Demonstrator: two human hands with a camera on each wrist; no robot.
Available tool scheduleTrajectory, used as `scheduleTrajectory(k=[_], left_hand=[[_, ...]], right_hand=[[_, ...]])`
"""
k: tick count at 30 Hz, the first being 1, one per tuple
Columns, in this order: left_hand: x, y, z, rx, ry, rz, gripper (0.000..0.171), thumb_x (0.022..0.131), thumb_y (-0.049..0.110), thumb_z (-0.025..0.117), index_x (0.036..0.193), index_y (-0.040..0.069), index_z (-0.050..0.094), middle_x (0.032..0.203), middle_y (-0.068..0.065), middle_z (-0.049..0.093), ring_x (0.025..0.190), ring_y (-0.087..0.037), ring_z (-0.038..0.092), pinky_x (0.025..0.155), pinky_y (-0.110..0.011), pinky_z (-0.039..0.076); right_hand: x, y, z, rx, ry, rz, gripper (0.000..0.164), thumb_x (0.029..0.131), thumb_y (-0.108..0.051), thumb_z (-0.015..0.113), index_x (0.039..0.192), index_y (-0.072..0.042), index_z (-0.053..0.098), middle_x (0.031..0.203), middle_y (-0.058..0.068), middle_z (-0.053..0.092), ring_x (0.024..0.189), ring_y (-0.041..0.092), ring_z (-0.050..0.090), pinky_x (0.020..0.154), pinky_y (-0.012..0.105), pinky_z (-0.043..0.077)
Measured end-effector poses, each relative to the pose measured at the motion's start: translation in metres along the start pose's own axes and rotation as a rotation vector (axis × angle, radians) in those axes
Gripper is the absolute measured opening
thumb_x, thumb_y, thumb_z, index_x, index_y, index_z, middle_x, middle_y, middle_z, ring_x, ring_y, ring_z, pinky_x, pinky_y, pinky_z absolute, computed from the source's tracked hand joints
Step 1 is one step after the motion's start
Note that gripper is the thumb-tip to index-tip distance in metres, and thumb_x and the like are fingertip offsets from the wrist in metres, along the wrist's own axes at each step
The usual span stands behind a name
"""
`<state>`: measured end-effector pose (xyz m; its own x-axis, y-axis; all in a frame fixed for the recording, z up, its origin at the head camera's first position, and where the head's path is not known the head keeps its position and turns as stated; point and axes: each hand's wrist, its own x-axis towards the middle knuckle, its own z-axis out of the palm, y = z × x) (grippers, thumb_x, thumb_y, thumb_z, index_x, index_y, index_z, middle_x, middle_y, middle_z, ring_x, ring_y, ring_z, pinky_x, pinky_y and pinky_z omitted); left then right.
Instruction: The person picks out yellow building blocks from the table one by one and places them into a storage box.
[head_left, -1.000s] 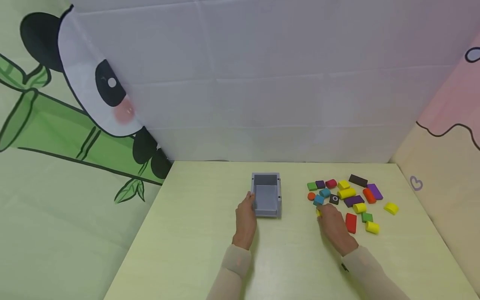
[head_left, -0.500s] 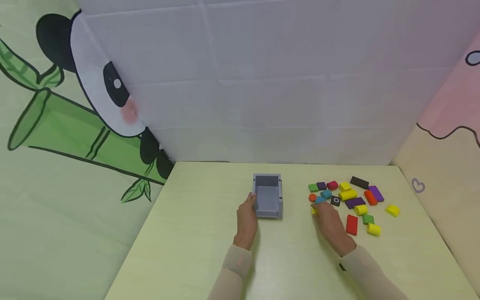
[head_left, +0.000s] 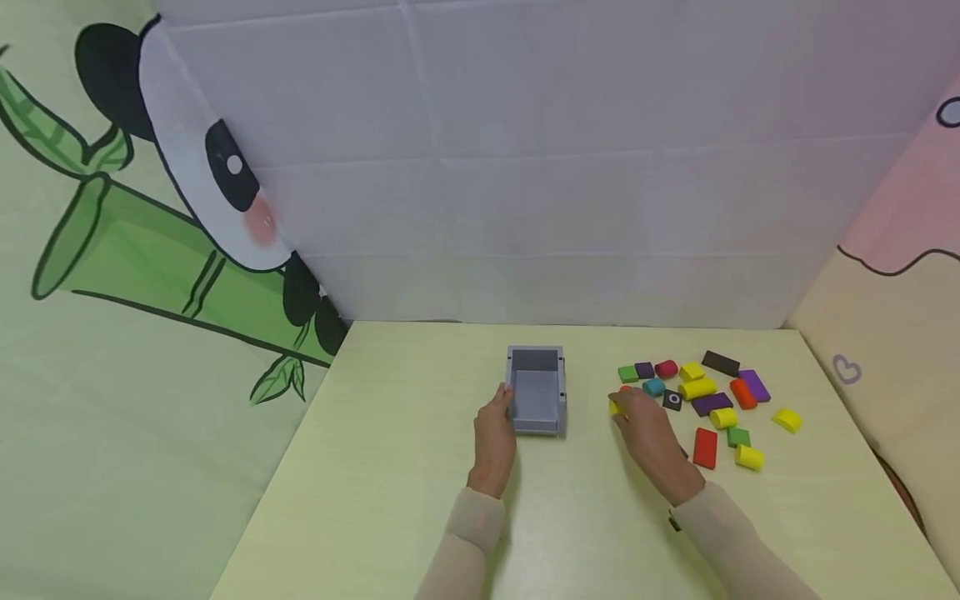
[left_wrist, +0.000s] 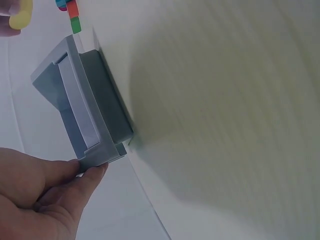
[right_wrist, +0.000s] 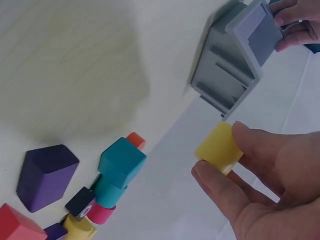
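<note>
Box (head_left: 536, 398) lengthwise away, pinched in left grip (head_left: 494, 437), block (right_wrist: 218, 146) in right grip (head_left: 654, 435), axis unclear

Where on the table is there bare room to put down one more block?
Bare table lies left of the left hand and gray bin, also between this bin and the right hand, which holds a yellow block. Crowded: the scattered blocks beyond and right of that hand.

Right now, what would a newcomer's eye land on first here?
Probably the big panda print on the hanging at far left, then the scatter of bright blocks toward the right side of the pale table. Between them, the right hand pinches a yellow block and the left hand grips the rim of a gray box.
</note>
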<state>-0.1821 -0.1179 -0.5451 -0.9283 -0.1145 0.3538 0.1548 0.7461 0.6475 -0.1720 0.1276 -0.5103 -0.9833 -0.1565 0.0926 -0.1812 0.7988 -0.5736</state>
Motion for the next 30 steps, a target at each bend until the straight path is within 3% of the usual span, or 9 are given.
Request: scheduleTrajectory(k=[11,19,30], left_hand=[[0.000,-0.001,-0.002,-0.025,-0.053,-0.026,0.043,0.094,-0.021,0.059,0.134,-0.007,0.068,0.142,-0.025,0.062,0.124,-0.044,0.063,0.094,-0.047,0.061],[0.003,-0.001,-0.002,0.008,-0.024,0.003,0.039,0.094,-0.019,0.061,0.130,-0.007,0.070,0.136,-0.026,0.066,0.117,-0.045,0.068,0.090,-0.049,0.062],[0.004,0.000,-0.001,0.004,-0.057,-0.042,0.043,0.094,-0.020,0.060,0.134,-0.005,0.069,0.141,-0.022,0.064,0.121,-0.042,0.067,0.094,-0.047,0.061]], right_hand=[[0.010,-0.012,0.002,0.019,0.066,-0.069,0.034,0.095,0.006,0.073,0.129,0.007,0.070,0.130,0.026,0.068,0.123,0.046,0.063,0.108,0.060,0.053],[0.017,-0.025,0.001,0.020,0.074,-0.096,0.034,0.095,0.006,0.074,0.128,0.007,0.070,0.131,0.027,0.068,0.122,0.046,0.064,0.106,0.059,0.054],[0.028,-0.042,0.010,0.048,0.113,-0.153,0.035,0.091,0.008,0.077,0.125,0.007,0.073,0.129,0.024,0.069,0.120,0.043,0.068,0.101,0.053,0.059]])
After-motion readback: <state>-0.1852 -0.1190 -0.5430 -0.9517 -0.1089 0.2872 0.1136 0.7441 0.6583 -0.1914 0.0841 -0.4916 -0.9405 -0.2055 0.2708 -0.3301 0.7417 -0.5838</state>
